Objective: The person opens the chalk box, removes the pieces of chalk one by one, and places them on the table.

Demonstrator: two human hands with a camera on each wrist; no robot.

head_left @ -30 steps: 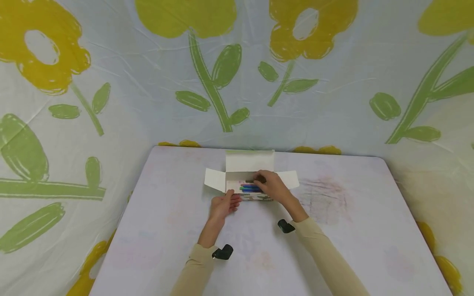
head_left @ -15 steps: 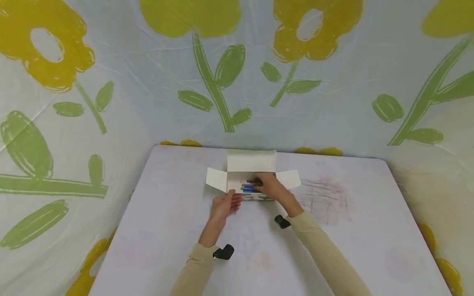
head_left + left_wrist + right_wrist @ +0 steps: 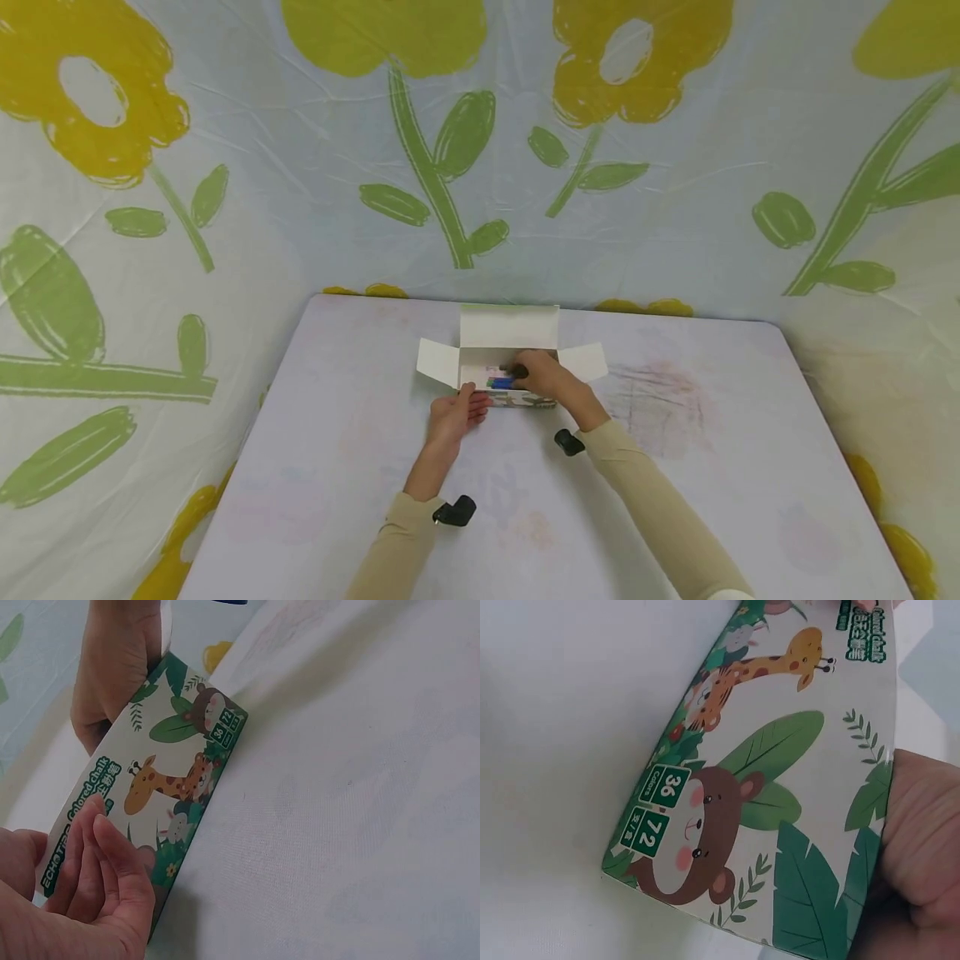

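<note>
A white-lined chalk box [image 3: 433,363] stands with its flaps spread on the table. Animals, leaves and the words "Colored chalk" are printed on the box's front [image 3: 157,735]. My left hand [image 3: 452,417] holds the near wall at the left, thumb over the rim and fingers along the printed front. Inside, blue and green sticks [image 3: 501,383] lie lengthwise beside a dark one. My right hand [image 3: 546,375] reaches into the box's right half with bent fingers over these sticks. I cannot tell whether it grips any; in the right wrist view the box wall hides its fingertips.
The box sits near the far edge of a pale table [image 3: 337,350]. Behind it hangs a flower-printed cloth [image 3: 300,167], which also covers both sides. Dark smudges [image 3: 660,404] mark the tabletop to the right.
My right hand has shifted slightly and lowered among the sticks, and less of them shows now. The left hand keeps its place on the box.
</note>
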